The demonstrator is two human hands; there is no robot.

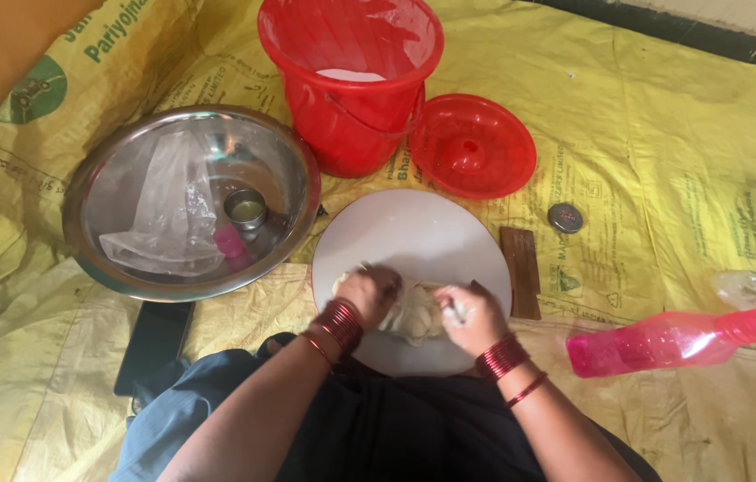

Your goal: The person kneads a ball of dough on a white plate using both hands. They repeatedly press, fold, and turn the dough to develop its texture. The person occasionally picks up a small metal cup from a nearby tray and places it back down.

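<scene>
Dough (415, 314) lies on the round white board (413, 236), its long axis running across between both hands. Left hand (367, 295) and right hand (470, 317) press its two ends, fingers seemingly curled onto it. Red bucket (351, 80), lid (471, 145) and steel basin (190, 201) stand beyond, well apart.

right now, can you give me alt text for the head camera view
Both hands, left hand and right hand, press a lump of pale dough on a round white board. Behind stand a red bucket, its red lid and a steel basin; a pink bottle lies right.
</scene>
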